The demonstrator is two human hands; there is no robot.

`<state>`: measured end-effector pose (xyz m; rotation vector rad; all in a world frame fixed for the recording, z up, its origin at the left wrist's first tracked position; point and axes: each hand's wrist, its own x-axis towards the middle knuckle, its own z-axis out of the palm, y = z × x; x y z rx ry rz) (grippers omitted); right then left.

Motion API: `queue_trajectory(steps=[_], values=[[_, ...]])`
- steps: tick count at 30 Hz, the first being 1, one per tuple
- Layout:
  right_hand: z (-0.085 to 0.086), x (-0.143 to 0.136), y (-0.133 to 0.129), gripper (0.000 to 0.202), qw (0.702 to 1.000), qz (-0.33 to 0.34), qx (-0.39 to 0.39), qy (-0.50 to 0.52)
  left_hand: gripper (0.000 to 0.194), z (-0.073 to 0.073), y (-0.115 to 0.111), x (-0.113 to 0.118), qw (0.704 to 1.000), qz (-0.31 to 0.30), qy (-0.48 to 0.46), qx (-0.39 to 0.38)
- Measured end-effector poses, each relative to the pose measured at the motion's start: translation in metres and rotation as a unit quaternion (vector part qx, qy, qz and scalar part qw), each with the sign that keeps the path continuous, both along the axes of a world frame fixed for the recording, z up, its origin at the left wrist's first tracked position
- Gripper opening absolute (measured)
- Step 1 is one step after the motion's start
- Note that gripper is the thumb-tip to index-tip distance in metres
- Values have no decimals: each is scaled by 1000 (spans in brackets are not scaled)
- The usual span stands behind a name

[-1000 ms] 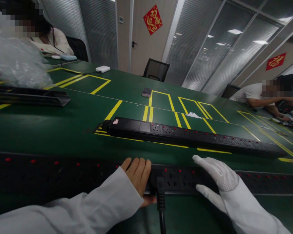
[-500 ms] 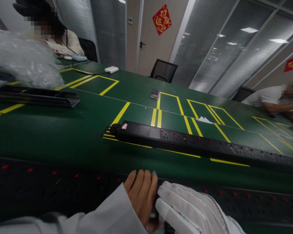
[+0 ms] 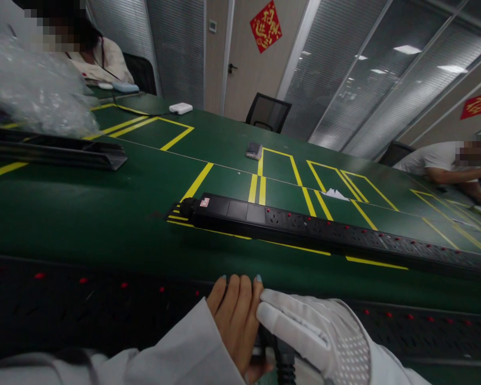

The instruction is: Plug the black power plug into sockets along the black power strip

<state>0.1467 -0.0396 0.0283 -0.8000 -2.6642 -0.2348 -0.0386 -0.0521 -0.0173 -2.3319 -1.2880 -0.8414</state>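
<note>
My left hand (image 3: 238, 321), bare, has its fingers pressed together over the front black power strip (image 3: 104, 310), near the bottom middle. Against it on the right, my right hand (image 3: 312, 326) wears a white glove with grip dots, its fingers curled around something dark. A ribbed black cable end (image 3: 284, 366) comes out below, between the hands. What both hands grip is mostly hidden under the fingers. Beyond them lies a second black power strip (image 3: 304, 224) with red lights or switches and a label at its left end.
The green table (image 3: 144, 203) carries yellow tape outlines. Bubble wrap (image 3: 36, 85) and an open black channel (image 3: 56, 148) lie at left. A white box (image 3: 180, 108), a small dark item (image 3: 254, 151) and white paper (image 3: 335, 195) lie farther off. Two people sit across the table.
My gloved right hand has turned and shifted slightly right, showing its dotted side and more of the ribbed cable. My left hand stays nearly in place. The view has tilted slightly.
</note>
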Motion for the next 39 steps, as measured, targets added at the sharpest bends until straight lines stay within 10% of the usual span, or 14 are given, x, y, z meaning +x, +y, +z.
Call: queue_trajectory(steps=[20, 39], values=[[-46, 0, 23, 36, 989, -55, 136, -13, 50, -8, -1, -1, 999, -7, -23, 24], [-20, -19, 25, 30, 989, -61, 121, 59, 53, -18, -3, -3, 1000, -18, 15, 6]])
